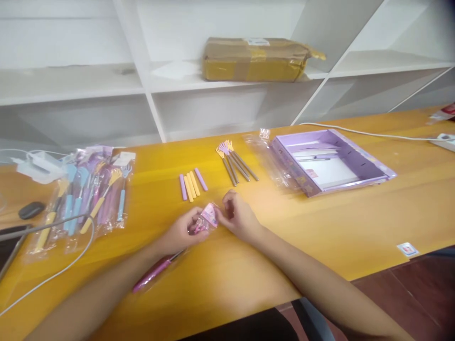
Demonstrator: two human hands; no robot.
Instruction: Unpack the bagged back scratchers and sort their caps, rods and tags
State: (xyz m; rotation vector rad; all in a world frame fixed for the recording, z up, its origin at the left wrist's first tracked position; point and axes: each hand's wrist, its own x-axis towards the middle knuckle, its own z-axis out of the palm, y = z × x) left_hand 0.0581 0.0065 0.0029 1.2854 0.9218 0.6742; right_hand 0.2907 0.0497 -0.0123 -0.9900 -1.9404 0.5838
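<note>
My left hand [192, 229] is closed around the head end of a pink back scratcher [152, 274] in a clear plastic wrapper. Its pink handle slants down-left beneath my left forearm, and the head is partly hidden by my fingers. A pink printed card [209, 215] tops the wrapper. At the card's right edge, my right hand [238, 215] has curled fingers and its thumb against the wrapper. Just beyond lie several loose yellow and purple handle sleeves [192, 184]. Right of them rest several hand-shaped scratcher heads on metal rods [236, 163].
Wrapped back scratchers [92, 199] are piled at left, beside a black mouse [31, 210] and white cables. A purple open box [334, 161] stands at right, with empty plastic wrappers [272, 161] against it. A taped parcel [256, 61] sits on the white shelf. A small sticker [408, 249] lies near the front edge.
</note>
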